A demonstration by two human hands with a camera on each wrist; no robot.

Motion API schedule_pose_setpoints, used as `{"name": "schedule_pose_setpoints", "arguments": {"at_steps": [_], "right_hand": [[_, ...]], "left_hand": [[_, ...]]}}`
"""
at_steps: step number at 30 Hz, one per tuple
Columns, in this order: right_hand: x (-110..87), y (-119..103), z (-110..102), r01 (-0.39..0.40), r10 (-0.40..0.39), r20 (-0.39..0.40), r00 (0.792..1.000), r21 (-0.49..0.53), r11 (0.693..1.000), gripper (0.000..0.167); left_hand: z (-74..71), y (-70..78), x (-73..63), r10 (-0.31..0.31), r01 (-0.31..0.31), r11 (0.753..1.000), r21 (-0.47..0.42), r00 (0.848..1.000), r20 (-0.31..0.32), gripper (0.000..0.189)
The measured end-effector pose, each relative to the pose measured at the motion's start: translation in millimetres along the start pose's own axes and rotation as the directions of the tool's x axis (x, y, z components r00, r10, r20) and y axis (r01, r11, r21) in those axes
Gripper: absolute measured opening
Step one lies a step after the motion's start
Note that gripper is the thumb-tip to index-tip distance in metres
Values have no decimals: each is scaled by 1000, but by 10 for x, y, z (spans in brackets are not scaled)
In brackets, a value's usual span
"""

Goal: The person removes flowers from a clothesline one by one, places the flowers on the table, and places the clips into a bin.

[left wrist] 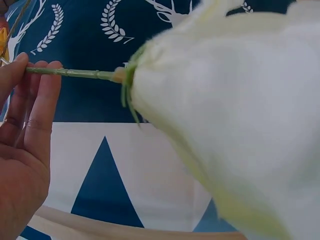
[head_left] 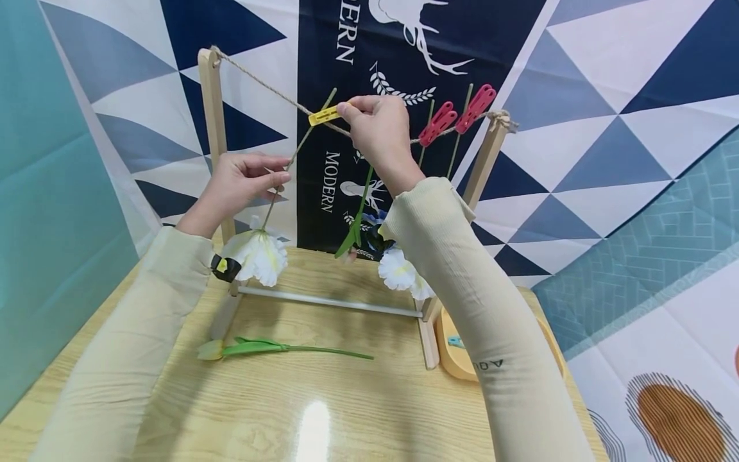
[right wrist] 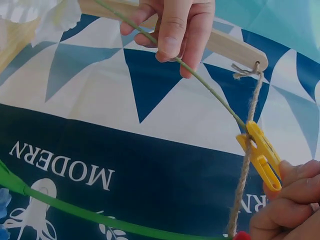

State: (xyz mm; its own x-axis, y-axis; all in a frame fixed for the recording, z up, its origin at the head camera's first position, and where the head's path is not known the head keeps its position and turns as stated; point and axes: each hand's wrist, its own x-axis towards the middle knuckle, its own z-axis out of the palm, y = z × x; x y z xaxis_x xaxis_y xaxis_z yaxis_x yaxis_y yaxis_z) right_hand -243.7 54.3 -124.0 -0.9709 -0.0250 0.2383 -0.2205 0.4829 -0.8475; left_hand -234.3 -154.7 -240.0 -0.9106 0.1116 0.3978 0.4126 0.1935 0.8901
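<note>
My left hand (head_left: 239,181) pinches the thin green stem of a white artificial flower (head_left: 264,258) between thumb and fingers. The bloom hangs head-down below the hand and fills much of the left wrist view. Higher up, my right hand (head_left: 381,128) pinches the handle end of a yellow clothespin (head_left: 324,115). In the right wrist view, the clothespin's tip is at the twine (right wrist: 242,185), where the flower's stem crosses it. Two red clothespins (head_left: 437,124) sit on the same twine to the right, with stems at them.
The twine runs between two wooden posts (head_left: 212,106) of a frame, joined low down by a white rod (head_left: 329,302). A pale tulip (head_left: 254,347) lies on the wooden table (head_left: 242,410). Behind the right sleeve stands a yellow tray (head_left: 453,359) with a blue clothespin (head_left: 456,342).
</note>
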Motion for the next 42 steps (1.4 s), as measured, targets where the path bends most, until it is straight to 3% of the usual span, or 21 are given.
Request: {"name": "schedule_pose_setpoints", "arguments": {"at_steps": [6, 13, 20, 26, 28, 31, 37, 42], "right_hand": [[-20, -6, -45, 64, -64, -63, 996, 3, 998, 19], [-38, -49, -80, 135, -133, -126, 983, 12, 991, 18], [-87, 8, -226, 144, -121, -111, 986, 225, 964, 20], [-180, 116, -349, 149, -127, -92, 988, 301, 942, 19], [-227, 148, -411, 150, -127, -90, 988, 330, 932, 19], [-317, 198, -528, 154, -132, -88, 987, 352, 923, 20], [-562, 335, -819, 104, -88, -58, 994, 377, 920, 28], [-762, 542, -1032, 32, -32, -5, 999, 347, 937, 38]], "left_hand": [[-43, -28, -44, -31, 32, 999, 39, 999, -16, 29], [-83, -64, -92, -25, 25, 1000, 9, 1000, -14, 28], [-76, -76, -170, -87, 75, 990, 121, 992, 92, 31], [1, -95, -221, -164, 110, 962, 249, 963, 212, 29], [43, -115, -239, -190, 111, 950, 292, 947, 257, 27], [117, -151, -275, -235, 117, 935, 334, 910, 342, 26], [272, -260, -356, -308, 116, 923, 368, 793, 525, 26], [442, -421, -464, -367, 133, 910, 392, 699, 614, 26]]}}
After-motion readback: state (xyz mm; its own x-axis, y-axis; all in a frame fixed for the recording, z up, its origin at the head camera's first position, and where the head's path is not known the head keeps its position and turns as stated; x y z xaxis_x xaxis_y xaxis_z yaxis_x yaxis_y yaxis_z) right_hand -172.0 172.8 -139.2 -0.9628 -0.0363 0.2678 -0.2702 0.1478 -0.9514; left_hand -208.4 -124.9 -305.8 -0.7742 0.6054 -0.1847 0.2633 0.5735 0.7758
